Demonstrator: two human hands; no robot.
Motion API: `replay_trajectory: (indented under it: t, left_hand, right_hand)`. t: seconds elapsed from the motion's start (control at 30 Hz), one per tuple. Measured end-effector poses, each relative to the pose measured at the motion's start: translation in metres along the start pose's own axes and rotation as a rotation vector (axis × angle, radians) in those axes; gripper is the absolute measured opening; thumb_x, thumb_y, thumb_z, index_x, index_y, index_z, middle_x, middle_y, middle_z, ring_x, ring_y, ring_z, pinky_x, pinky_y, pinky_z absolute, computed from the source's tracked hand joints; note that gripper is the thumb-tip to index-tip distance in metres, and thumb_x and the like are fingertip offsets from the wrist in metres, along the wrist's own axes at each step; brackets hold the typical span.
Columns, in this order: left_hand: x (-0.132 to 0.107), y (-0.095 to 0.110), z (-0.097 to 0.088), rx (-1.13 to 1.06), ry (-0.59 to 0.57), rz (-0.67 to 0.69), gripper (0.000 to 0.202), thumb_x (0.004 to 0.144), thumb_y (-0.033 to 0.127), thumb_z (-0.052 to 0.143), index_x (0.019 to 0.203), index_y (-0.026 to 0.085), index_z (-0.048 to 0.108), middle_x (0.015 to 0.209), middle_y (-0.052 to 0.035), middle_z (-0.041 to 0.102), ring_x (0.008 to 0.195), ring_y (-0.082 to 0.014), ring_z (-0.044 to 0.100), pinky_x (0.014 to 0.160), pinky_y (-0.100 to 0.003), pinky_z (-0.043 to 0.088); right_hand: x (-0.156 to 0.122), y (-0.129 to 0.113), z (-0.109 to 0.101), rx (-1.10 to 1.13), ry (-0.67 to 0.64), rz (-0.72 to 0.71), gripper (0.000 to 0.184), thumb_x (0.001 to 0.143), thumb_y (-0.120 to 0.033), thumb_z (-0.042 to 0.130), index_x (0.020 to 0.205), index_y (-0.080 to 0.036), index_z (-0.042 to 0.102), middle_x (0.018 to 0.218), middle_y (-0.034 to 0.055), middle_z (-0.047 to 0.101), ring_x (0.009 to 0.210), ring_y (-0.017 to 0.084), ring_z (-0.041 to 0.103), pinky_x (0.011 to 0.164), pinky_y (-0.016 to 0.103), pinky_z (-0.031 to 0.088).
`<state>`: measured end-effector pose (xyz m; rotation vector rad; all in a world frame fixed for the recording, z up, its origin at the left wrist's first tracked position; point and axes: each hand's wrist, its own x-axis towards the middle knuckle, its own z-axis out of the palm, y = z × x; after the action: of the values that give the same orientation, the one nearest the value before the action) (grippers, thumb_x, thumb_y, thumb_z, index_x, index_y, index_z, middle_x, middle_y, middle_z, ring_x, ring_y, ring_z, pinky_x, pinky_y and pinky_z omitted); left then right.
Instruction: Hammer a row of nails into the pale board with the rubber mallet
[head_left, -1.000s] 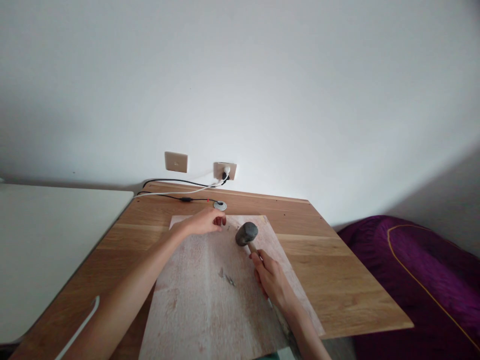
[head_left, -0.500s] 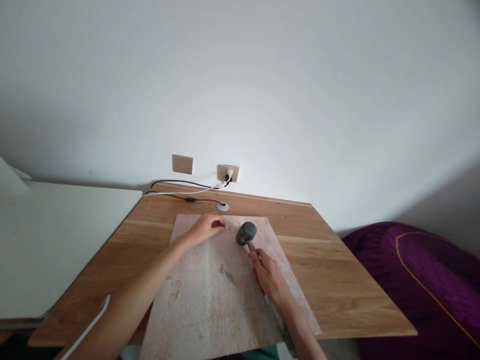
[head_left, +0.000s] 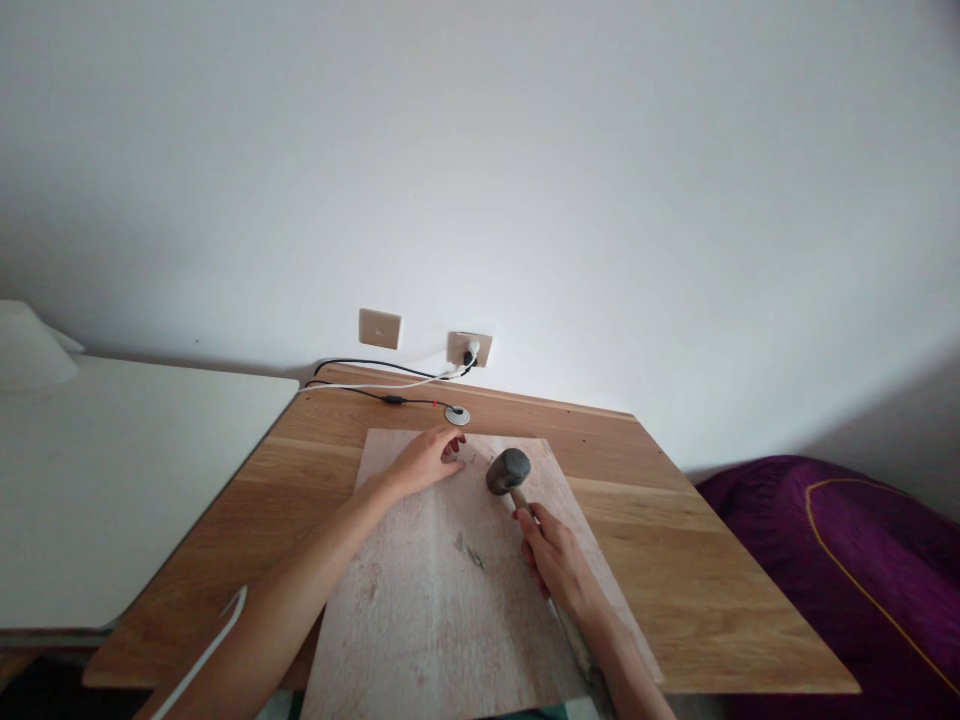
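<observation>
My right hand (head_left: 555, 560) is wrapped round the wooden handle of a rubber mallet (head_left: 508, 470). The mallet's dark grey head is over the far right part of a pale wooden board (head_left: 405, 600). At the board's far edge, my left hand (head_left: 431, 460) has its thumb and fingers apart, with nothing visible between them. Just right of its fingertips are small thin nails (head_left: 472, 458), too small to make out clearly. Several loose nails (head_left: 474, 556) lie in a little group on the middle of the board.
The board rests on a wooden table (head_left: 690, 560). Behind it, black and white cables (head_left: 375, 387) run to a wall socket (head_left: 470, 349) and a round cable grommet (head_left: 457, 415). A white surface (head_left: 150, 480) stands at left, a purple cushion (head_left: 840, 560) at right.
My left thumb and fingers have spread from a near pinch. The mallet stays in my right hand with little movement over the board. The whole view has shifted slightly.
</observation>
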<state>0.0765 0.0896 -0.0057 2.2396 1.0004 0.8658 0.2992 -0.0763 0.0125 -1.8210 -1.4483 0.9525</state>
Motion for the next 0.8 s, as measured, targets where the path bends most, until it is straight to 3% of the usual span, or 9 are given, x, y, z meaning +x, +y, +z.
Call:
replay_trajectory:
  t: [0.2, 0.43, 0.6, 0.8]
  left_hand:
    - [0.001, -0.006, 0.002, -0.1, -0.029, -0.07, 0.028, 0.082, 0.012, 0.068, 0.109, 0.018, 0.068, 0.09, -0.0034, 0.075, 0.081, -0.0191, 0.07, 0.079, -0.03, 0.055]
    - [-0.001, -0.005, -0.001, -0.115, 0.001, -0.008, 0.032, 0.081, 0.013, 0.067, 0.113, 0.017, 0.07, 0.091, -0.0034, 0.074, 0.083, -0.0191, 0.068, 0.077, -0.029, 0.052]
    - [-0.001, -0.007, -0.001, -0.15, -0.009, -0.029, 0.03, 0.08, 0.01, 0.064, 0.109, 0.016, 0.071, 0.084, -0.0026, 0.074, 0.076, -0.0187, 0.068, 0.07, -0.027, 0.049]
    - [-0.002, -0.001, -0.003, -0.139, 0.002, -0.052, 0.039, 0.079, 0.006, 0.062, 0.115, 0.017, 0.072, 0.087, -0.0038, 0.077, 0.077, -0.0196, 0.07, 0.072, -0.027, 0.052]
  right_hand:
    - [0.002, -0.028, -0.006, 0.03, 0.016, -0.006, 0.057, 0.091, -0.077, 0.038, 0.099, -0.022, 0.053, 0.057, -0.0091, 0.046, 0.037, 0.011, 0.045, 0.032, 0.022, 0.033]
    - [0.026, -0.06, 0.01, -0.026, -0.047, -0.087, 0.038, 0.101, -0.059, 0.037, 0.091, -0.024, 0.049, 0.057, -0.0086, 0.05, 0.038, 0.009, 0.047, 0.033, 0.019, 0.032]
    - [0.036, -0.064, 0.023, -0.084, -0.061, -0.073, 0.033, 0.104, -0.053, 0.04, 0.091, -0.024, 0.05, 0.053, -0.008, 0.05, 0.037, 0.01, 0.048, 0.035, 0.02, 0.029]
    - [0.039, -0.059, 0.024, -0.17, -0.038, -0.097, 0.029, 0.105, -0.044, 0.041, 0.091, -0.023, 0.055, 0.056, -0.0038, 0.055, 0.042, 0.013, 0.051, 0.045, 0.026, 0.032]
